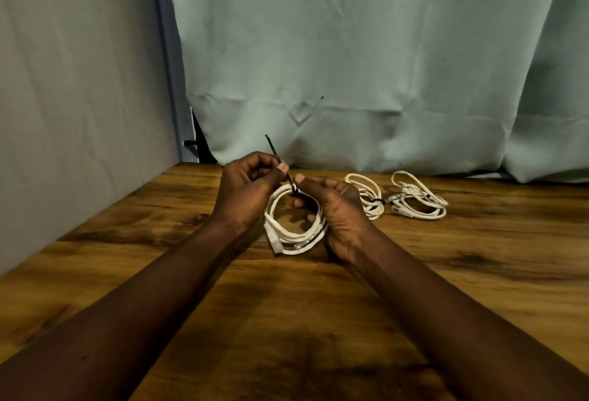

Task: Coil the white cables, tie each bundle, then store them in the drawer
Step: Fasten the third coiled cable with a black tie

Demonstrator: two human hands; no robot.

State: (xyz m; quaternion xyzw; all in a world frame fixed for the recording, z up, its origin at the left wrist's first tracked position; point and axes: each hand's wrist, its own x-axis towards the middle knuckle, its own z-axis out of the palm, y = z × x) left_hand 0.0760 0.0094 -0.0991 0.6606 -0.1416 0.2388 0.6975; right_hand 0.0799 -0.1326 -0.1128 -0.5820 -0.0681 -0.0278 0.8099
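Warm brown wood-grain table (318, 321), smooth, faintly glossy, with dark knot patches. Pale green cloth curtain (350, 66) across the upper right of the frame, matt and creased. Plain matt grey wall panel (79, 97) at upper left. White plastic-sheathed cable coil (296, 235), smooth, slight sheen. Thin black tie (271, 144), matt, probably plastic.

White cables (294, 235), black tie (277, 158)

cable coils (294, 228): 3 | black ties (280, 161): 2 | hands (247, 191): 2
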